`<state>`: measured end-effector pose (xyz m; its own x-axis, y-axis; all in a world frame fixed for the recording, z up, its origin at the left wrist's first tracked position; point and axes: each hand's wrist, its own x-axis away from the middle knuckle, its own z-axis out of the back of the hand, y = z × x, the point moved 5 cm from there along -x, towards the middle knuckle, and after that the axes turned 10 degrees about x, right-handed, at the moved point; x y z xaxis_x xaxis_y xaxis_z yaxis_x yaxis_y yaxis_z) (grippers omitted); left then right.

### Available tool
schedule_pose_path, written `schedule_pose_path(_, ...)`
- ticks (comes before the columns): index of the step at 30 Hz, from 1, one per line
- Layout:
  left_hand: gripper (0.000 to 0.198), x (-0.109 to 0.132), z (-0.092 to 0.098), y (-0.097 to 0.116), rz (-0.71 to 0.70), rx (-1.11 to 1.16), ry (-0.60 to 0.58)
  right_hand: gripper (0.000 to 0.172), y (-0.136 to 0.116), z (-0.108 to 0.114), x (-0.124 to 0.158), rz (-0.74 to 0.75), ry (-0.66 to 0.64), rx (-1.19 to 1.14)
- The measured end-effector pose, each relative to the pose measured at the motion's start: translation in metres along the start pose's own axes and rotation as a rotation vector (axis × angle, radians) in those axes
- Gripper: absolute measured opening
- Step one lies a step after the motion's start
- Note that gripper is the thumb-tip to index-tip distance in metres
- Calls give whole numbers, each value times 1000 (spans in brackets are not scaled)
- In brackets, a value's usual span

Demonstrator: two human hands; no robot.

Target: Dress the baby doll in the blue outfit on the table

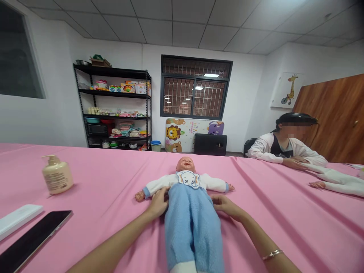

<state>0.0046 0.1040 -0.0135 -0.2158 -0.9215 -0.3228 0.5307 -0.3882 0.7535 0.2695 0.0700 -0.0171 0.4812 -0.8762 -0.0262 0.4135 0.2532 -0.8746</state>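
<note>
Your left hand [158,203] and right hand [227,207], grips unclear, flank the blue-trousered plastic baby doll [182,208], already dressed, lying face-up at lower centre.

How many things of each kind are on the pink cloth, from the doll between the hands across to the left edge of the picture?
Doll: 1
Pump bottle: 1
Black phone, cut off by the picture edge: 1
White slim object, also cut off: 1
Total: 4

Bare forearms [113,242], 1 silver bracelet [273,254]
</note>
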Motion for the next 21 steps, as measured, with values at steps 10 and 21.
schedule_pose_path(10,16,-26,33,-36,-19,101,174,25,44,17,-33,-218,744,496)
schedule_pose_path(21,20,-25,33,-48,-10,176,221,25,-120,-104,14,444,48,643)
